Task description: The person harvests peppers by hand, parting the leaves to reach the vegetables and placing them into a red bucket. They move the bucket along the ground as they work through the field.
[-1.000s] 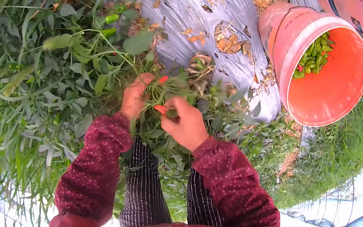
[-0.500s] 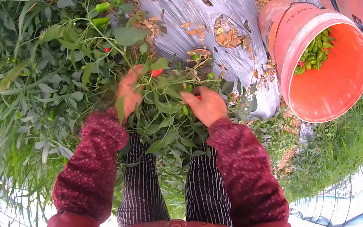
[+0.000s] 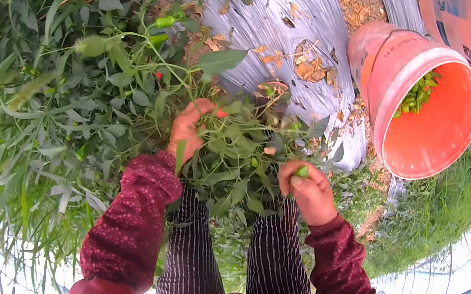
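My right hand [image 3: 310, 193] is closed around a small green pepper [image 3: 302, 171], whose tip shows between thumb and fingers, just right of the pepper plant [image 3: 230, 140]. On the plant's left side my left hand [image 3: 189, 129] is closed on its leafy stems; leaves cover part of the fingers. A red pepper [image 3: 221, 113] shows right by those fingertips. Further up and left, green peppers [image 3: 164, 22] hang among the leaves, with a small red one [image 3: 158, 76] below them.
A pink bucket [image 3: 387, 89] lies tilted at upper right, several green peppers [image 3: 418, 96] inside. Behind it is another pink container [image 3: 467, 30]. Silvery plastic mulch [image 3: 250, 30] with dry leaves [image 3: 313, 65] covers the bed. Tall grass and weeds [image 3: 12, 126] crowd the left.
My right hand has pulled away from the plant, moving right and down with a green pepper in it. My left hand stays at the stems while the whole view has shifted slightly.
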Available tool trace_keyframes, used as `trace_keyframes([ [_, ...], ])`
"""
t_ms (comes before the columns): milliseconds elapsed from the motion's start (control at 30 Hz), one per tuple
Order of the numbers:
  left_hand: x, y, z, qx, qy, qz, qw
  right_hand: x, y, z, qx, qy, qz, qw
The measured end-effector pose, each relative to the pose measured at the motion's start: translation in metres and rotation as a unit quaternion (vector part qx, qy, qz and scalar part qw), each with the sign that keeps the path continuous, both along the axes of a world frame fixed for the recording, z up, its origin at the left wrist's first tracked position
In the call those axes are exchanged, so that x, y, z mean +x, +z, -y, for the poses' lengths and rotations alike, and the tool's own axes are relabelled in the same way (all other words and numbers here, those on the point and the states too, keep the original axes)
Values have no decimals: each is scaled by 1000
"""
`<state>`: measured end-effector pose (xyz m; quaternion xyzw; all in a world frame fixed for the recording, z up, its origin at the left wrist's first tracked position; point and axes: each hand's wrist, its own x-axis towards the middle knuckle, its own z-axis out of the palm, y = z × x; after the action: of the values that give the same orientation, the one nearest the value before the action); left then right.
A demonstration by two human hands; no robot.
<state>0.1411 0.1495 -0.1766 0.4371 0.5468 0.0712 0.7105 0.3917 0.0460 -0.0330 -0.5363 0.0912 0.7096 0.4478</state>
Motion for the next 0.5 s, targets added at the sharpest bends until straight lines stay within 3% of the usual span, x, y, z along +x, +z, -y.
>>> trace_keyframes([
  [33,-4,-9,7,-21,11,-8,1000,5,-1,-20,9,95,64,993],
  [67,-9,-17,9,-36,24,-16,999,4,-13,-36,18,95,64,993],
  [100,2,-1,0,47,-74,-69,994,2,-29,-59,33,163,152,974],
  [133,6,5,-4,40,-82,-76,993,-1,-42,-82,48,226,240,943],
  [167,11,13,-8,80,-105,-76,988,-7,-59,-96,63,227,239,942],
  [233,18,23,-17,128,-129,-74,981,-23,-97,-110,183,480,386,766],
  [267,19,26,-20,98,-137,-84,982,-31,-107,-111,189,478,389,764],
  [300,19,28,-22,66,-146,-94,983,-40,-113,-110,148,524,319,776],
  [333,18,29,-22,69,-145,-96,982,-47,-116,-107,106,567,244,779],
  [367,17,29,-22,110,-178,-103,973,-54,-119,-102,109,568,244,778],
  [433,16,26,-18,145,-214,-115,959,-60,-115,-94,174,558,396,708],
  [467,17,22,-15,145,-210,-115,960,-59,-113,-88,176,561,396,705],
  [500,17,19,-13,158,-227,-126,953,-58,-106,-88,195,571,443,663],
])
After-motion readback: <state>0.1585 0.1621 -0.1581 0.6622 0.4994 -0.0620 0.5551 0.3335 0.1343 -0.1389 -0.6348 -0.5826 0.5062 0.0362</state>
